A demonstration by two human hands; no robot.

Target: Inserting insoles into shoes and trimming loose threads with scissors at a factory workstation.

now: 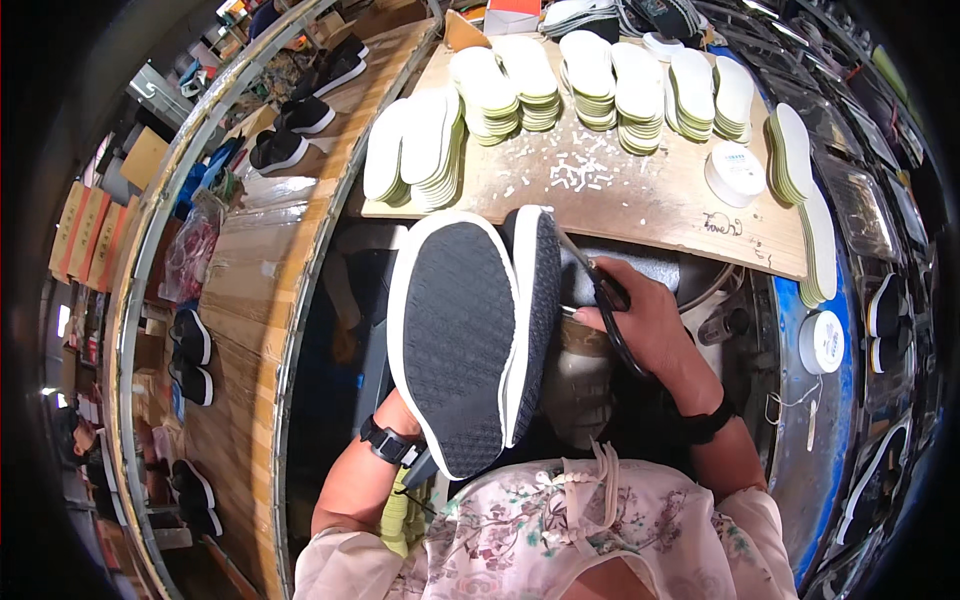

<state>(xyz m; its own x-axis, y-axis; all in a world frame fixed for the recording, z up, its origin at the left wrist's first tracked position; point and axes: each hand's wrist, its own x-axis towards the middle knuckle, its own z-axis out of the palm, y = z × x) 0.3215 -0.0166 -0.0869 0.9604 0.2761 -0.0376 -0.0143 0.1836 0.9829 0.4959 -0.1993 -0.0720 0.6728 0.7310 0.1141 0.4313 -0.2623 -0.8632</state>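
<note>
Held up in front of me is a pair of black sneakers with white rims. One sneaker [455, 330] shows its black textured sole, and the other sneaker [538, 320] stands edge-on against its right side. My left hand [397, 412] supports the pair from behind; its fingers are hidden by the soles. Wrapped round the black handles of a pair of scissors [612, 305] is my right hand [650, 322]. The scissor blades point up and left, with one tip close to the toe of the edge-on sneaker; whether they touch I cannot tell.
Beyond the shoes, a wooden board [640, 205] carries several stacks of pale insoles [433, 150], scattered white scraps [580, 172] and a white roll [735, 173]. Another roll [821, 342] lies on the blue surface at right. Black shoes [280, 150] line the cardboard-covered conveyor [245, 300] at left.
</note>
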